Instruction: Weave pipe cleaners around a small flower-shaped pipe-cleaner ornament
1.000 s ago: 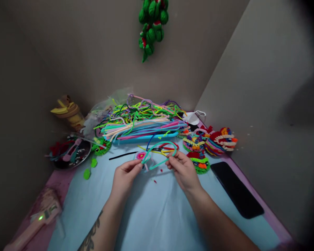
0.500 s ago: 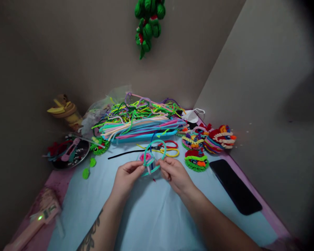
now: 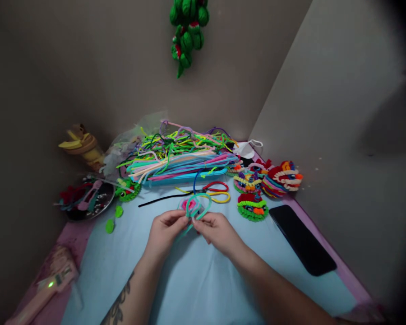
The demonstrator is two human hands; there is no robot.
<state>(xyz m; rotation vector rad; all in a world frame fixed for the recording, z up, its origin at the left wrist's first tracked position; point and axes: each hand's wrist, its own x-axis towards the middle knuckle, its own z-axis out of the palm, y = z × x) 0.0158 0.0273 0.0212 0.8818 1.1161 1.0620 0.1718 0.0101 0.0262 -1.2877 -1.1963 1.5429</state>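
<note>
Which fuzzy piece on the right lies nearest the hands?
The green-rimmed, red-topped piece beside the black phone; the others sit farther back.

Slim teal craft stem (image 3: 210,204) is curving upward into rounded loop, its sides coming close together low down, where it is being pinched; one tail is slanting down to left. Round pink piece (image 3: 193,205), paler at rim, is showing behind loop, partly hidden.

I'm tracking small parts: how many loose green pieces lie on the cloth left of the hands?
2: the nearer piece, and the farther piece just beyond it, slightly right. Neither looks covered.
</note>
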